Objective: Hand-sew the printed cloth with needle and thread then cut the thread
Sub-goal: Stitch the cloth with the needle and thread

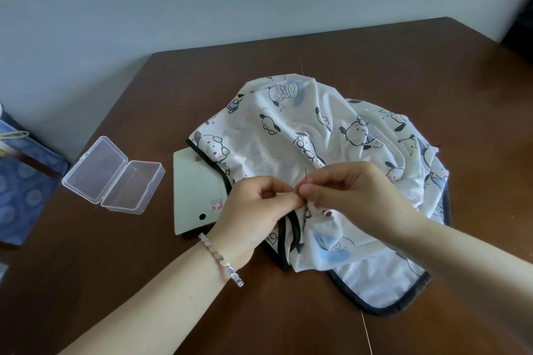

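Observation:
A white printed cloth [323, 135] with cartoon dogs and a dark binding lies bunched on the brown table [144, 282]. My left hand [256, 207], with a silver bracelet on its wrist, pinches a fold of the cloth near the dark edge. My right hand [354, 187] pinches a thin needle [305, 174] that points up from the fold, right beside my left fingertips. The thread is too fine to make out. No scissors are in view.
A pale green card [196, 190] lies partly under the cloth's left edge. A clear plastic case [112, 174] stands open at the left. A blue patterned bag [20, 176] sits at the table's far left edge. The wall runs behind the table.

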